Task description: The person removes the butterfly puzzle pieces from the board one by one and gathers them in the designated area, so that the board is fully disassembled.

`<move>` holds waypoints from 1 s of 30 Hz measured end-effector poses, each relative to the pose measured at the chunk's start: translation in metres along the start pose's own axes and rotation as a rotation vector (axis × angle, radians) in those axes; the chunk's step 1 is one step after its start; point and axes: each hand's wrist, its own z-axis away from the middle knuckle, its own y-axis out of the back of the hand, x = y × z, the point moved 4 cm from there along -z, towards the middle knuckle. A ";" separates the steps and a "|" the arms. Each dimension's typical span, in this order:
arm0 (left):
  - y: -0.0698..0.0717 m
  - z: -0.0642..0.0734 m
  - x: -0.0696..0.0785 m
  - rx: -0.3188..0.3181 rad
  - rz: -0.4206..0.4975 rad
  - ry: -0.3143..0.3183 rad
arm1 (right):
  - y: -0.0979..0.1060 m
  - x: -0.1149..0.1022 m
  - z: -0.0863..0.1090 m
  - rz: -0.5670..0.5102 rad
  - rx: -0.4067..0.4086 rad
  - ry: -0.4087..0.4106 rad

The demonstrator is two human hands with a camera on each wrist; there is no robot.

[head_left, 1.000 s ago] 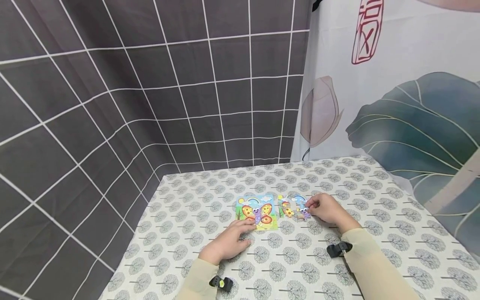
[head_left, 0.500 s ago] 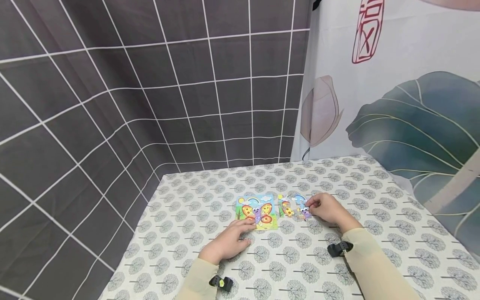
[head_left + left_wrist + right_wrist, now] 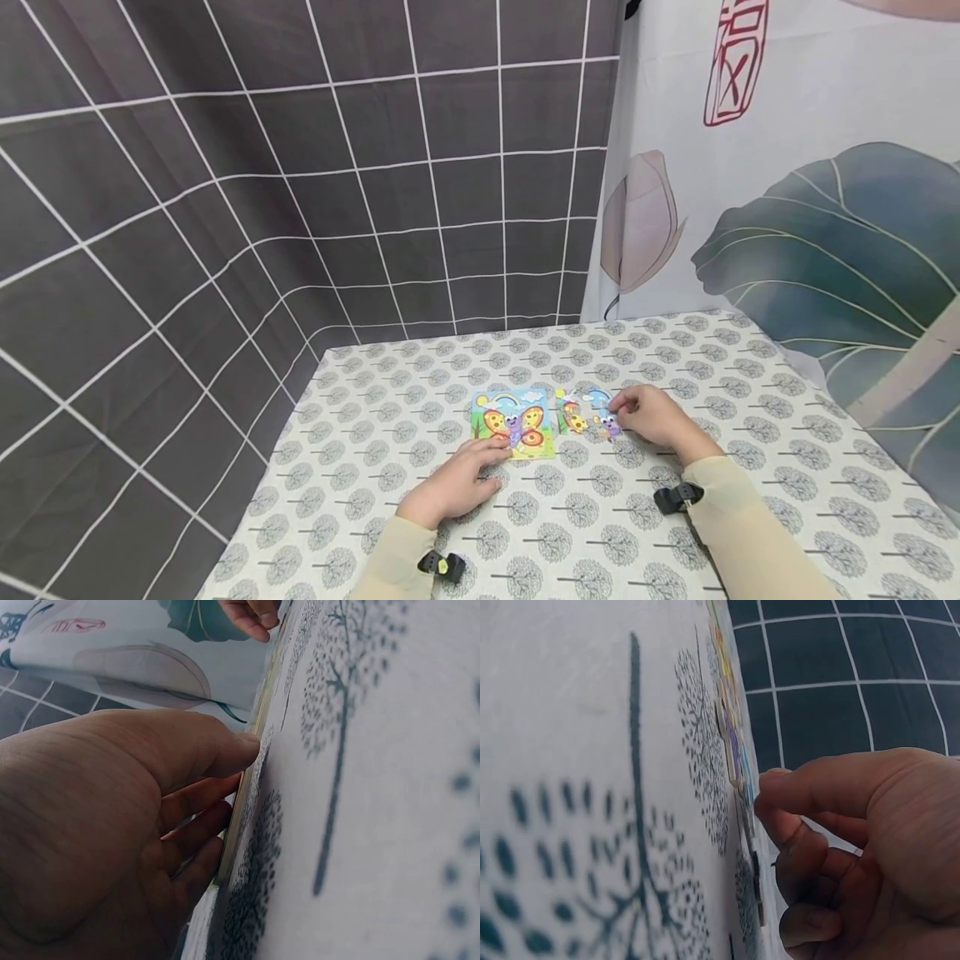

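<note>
A square butterfly picture board [image 3: 534, 402] lies flat on the table. My left hand [image 3: 459, 482] rests on its lower left edge with fingers extended, the thumb down beside it. Just right of the board lies a partly joined jigsaw puzzle [image 3: 572, 418] of the same butterfly, with cloth showing through gaps between its pieces. At its right side my right hand [image 3: 654, 414] pinches with thumb and index finger at a puzzle piece [image 3: 609, 426] showing the purple butterfly body. In the right wrist view the fingertips [image 3: 774, 780] meet right at the puzzle's edge, and they hide part of the piece.
A tree-print cloth [image 3: 360, 517] covers the table. Behind it hangs a dark grid curtain [image 3: 390, 200], and a pale leaf-print curtain [image 3: 675, 167] hangs at the right. A black strap band sits on each wrist, over pale sleeves [image 3: 742, 525].
The purple piece at my right fingertips has shifted and turned very slightly within the puzzle. My left hand and the board stay where they were.
</note>
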 end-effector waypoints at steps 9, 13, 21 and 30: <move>0.001 0.000 0.004 -0.007 -0.029 -0.002 | -0.010 -0.019 -0.001 -0.001 -0.026 0.001; 0.003 -0.001 0.008 -0.007 -0.087 -0.017 | -0.017 -0.028 -0.006 -0.018 -0.055 0.006; 0.006 -0.003 0.018 -0.020 -0.141 -0.015 | -0.032 -0.045 -0.019 0.074 -0.048 0.088; -0.002 -0.012 0.036 -0.084 -0.218 -0.074 | -0.053 -0.075 -0.025 0.111 -0.099 0.113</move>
